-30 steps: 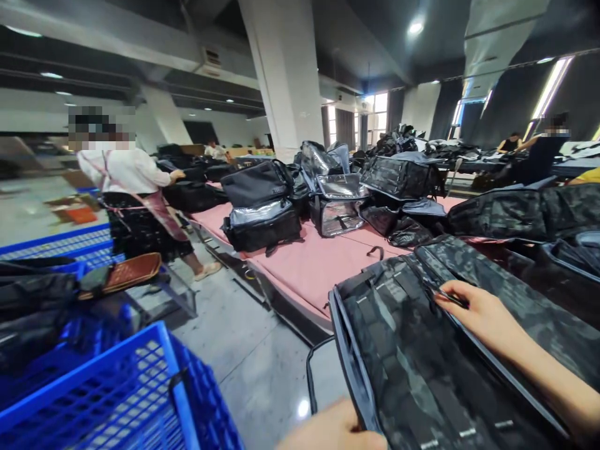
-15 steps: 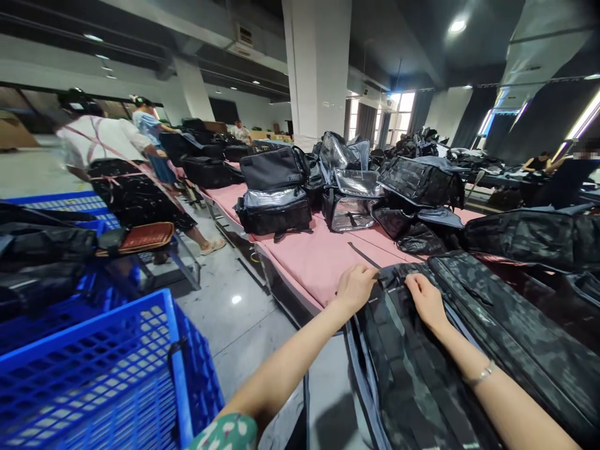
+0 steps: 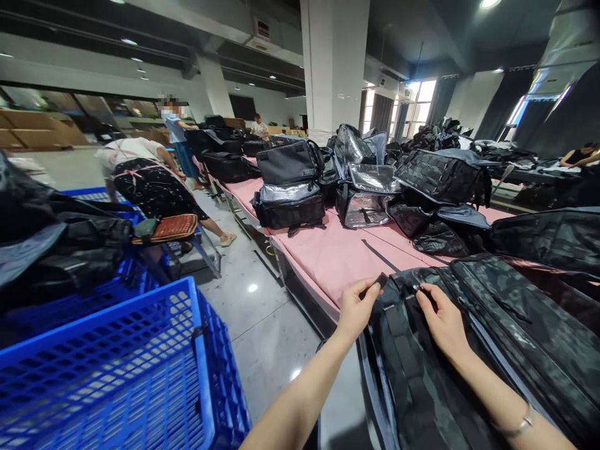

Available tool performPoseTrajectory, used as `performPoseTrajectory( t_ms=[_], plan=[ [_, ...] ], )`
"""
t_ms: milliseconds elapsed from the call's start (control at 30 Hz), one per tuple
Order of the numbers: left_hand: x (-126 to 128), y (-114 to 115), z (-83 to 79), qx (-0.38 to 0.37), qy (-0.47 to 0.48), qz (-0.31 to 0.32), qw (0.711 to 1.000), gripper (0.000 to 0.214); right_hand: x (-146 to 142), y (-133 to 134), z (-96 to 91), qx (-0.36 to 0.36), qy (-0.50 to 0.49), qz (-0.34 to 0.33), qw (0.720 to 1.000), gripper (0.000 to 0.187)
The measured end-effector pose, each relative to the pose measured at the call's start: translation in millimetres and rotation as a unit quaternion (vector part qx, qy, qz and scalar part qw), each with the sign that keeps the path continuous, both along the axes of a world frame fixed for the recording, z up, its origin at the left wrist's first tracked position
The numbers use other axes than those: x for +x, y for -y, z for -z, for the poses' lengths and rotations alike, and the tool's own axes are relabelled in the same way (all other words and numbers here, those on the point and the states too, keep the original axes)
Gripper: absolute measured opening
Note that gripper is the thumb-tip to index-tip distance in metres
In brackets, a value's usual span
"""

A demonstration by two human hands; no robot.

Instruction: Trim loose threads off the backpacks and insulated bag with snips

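A dark camouflage bag [image 3: 412, 369] lies open along its grey-edged side at the front of the pink-covered table [image 3: 319, 256]. At its top end, my left hand [image 3: 359, 307] pinches a short black strap [image 3: 382, 280] between thumb and fingers, holding it just above the fabric. My right hand [image 3: 441, 315] is closed at the fingertips on the bag's upper edge, a little to the right; what it pinches is too small to make out. A second camouflage bag [image 3: 529, 337] lies to the right, beneath or beside my right forearm.
Black bags with silver lining [image 3: 290, 200] stand farther back on the table, beside a camouflage bag [image 3: 440, 175]. A blue plastic crate [image 3: 220, 369] is at the lower left, near a stool [image 3: 171, 229]. A person [image 3: 145, 169] bends over behind the stool.
My left hand has lifted the strap end slightly off the bag. My right hand has stayed at the top edge. The view has swung left, and the co-worker at left now bends lower.
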State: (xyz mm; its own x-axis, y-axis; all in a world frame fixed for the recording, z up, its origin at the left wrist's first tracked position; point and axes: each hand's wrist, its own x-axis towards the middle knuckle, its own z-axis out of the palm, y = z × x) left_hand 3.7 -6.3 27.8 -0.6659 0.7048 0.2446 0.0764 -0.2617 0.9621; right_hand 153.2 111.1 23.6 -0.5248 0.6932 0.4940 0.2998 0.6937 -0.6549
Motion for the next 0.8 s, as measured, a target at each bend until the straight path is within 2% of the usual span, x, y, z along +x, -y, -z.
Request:
performPoseTrajectory(
  t_ms=[133, 300, 533, 800],
  plan=[
    [3.3, 5.3, 0.8, -0.007, -0.022, -0.009, 1.0, 0.025, -2.9, 13.8, 3.6, 0.087, -0.013, -0.044, 0.995, 0.03],
    [3.7, 10.6, 0.9, -0.006, -0.106, -0.026, 0.994, 0.016, -1.6, 24.1, -0.4, 0.162, -0.005, -0.043, 0.986, 0.023],
    [6.8, 9.9, 12.7, 0.021, -0.223, -0.086, 0.971, 0.012, 2.5, 24.4, -10.1, 0.293, 0.015, -0.034, 0.956, 0.018],
    [9.6, 10.2, 15.5, 0.04, -0.311, -0.109, 0.943, 0.013, 4.8, 22.9, -15.3, 0.332, 0.061, -0.032, 0.941, 0.018]
  ],
)
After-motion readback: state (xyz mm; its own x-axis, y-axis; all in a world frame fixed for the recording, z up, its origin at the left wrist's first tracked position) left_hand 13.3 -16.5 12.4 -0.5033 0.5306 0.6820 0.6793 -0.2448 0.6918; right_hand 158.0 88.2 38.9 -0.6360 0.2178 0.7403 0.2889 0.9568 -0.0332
